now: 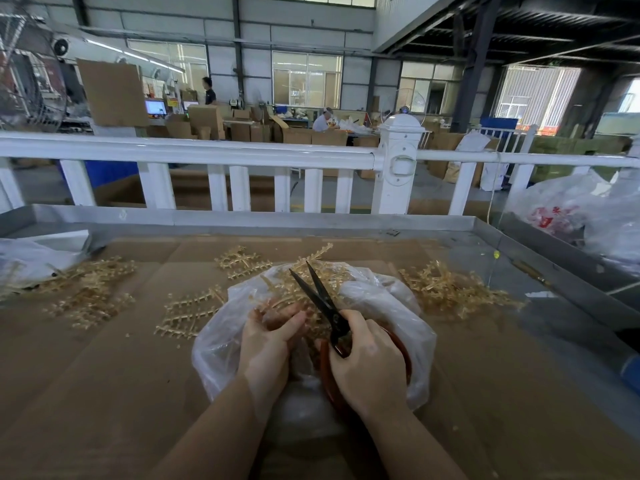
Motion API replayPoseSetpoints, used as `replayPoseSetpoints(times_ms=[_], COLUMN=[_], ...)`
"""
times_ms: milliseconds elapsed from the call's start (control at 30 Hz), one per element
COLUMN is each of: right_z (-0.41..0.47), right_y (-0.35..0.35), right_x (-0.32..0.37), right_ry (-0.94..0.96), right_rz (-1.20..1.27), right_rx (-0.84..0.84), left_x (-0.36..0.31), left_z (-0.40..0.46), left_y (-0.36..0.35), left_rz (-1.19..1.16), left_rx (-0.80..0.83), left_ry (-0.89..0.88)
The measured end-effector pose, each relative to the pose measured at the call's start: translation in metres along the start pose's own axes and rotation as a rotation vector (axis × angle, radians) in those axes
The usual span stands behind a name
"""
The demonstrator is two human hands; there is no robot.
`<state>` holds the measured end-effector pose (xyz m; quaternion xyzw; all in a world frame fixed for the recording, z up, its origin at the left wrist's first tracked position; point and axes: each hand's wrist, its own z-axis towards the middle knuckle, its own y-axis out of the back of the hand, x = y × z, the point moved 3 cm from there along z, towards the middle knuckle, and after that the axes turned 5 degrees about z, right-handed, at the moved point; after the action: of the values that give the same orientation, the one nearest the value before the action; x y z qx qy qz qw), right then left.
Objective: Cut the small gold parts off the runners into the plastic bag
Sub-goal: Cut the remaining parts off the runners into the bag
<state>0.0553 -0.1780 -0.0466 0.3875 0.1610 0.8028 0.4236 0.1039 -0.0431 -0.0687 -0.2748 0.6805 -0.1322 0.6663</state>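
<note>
The clear plastic bag (pixel 398 306) sits open on the cardboard sheet (pixel 104 375) in the middle of the metal-edged table (pixel 519 244), its mouth turned up toward the person, and gold runners (pixel 311 282) poke up out of it among a loose heap of pale gold pieces inside. The left hand (pixel 266 344) reaches down into the bag's mouth with fingers curled round a runner there, though exactly what the fingertips pinch is blurred. The right hand (pixel 367 362) grips the red loop handles of the scissors (pixel 322 299), whose dark blades stand parted in a narrow V, pointing away over the bag's contents. More gold runners lie outside the bag on the cardboard: a flat comb-like one (pixel 187 315) just left of the bag, a cluster (pixel 239 261) beyond it, a scattered pile (pixel 90 292) well to the left, and another tangle (pixel 453 289) to the right. A second plastic bag (pixel 31 258) lies at the far left edge, and a bulky bag with red printing (pixel 568 216) sits past the table's right rim. A white railing (pixel 221 154) runs behind the table.
</note>
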Motion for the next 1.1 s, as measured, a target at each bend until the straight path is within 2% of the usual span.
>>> replayPoseSetpoints(times_ms=[300, 500, 867, 967, 1100], right_z=[-0.0016, -0.0016, -0.0026, -0.0030, -0.0023], right_y=[-0.0008, -0.0025, -0.0036, -0.0021, 0.0013], right_x=[0.0020, 0.0013, -0.0012, -0.0010, -0.0011], right_ry=[0.047, 0.069, 0.024, 0.027, 0.041], right_rz=[0.048, 0.002, -0.050, -0.011, 0.045], right_rx=[0.007, 0.026, -0.007, -0.047, -0.115], left_x=[-0.0017, -0.0036, -0.0058, -0.0044, -0.0038], left_z=[0.0019, -0.0005, -0.0017, -0.0016, -0.0057], left_y=[0.0002, -0.0009, -0.0006, -0.0012, -0.0050], left_rz=[-0.125, -0.177, -0.198, -0.165, 0.028], left_rx=[-0.090, 0.016, -0.001, -0.031, 0.020], left_ry=[0.066, 0.115, 0.168, 0.128, 0.057])
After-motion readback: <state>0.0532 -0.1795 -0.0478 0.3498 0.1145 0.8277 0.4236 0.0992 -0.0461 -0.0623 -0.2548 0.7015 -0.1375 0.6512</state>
